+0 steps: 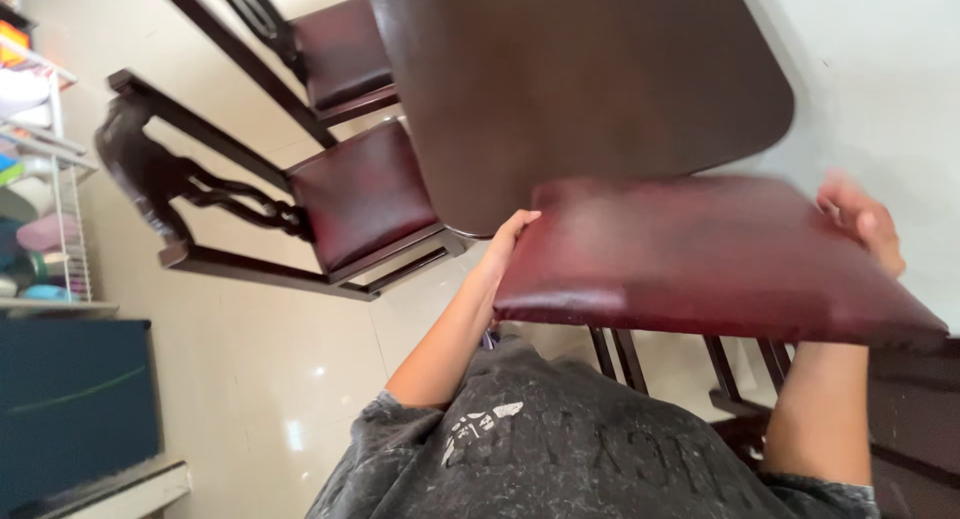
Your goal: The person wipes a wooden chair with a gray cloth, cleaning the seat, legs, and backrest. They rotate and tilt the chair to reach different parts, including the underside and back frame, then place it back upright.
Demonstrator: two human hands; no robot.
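Dark red leather square seat cushion point(700, 254) is lifted, held just in front of dark wooden table point(580, 79). Your left hand point(505, 241) grips its left edge, right hand point(862, 224) its far right corner. Bare chair frame point(740, 379) sits below.

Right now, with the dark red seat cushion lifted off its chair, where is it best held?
By its two opposite side edges, one hand from each side. The seat cushion is a wide, flat, stiff-looking slab, so the left hand and right hand wrapping fingers over opposite edges probably keep it level.
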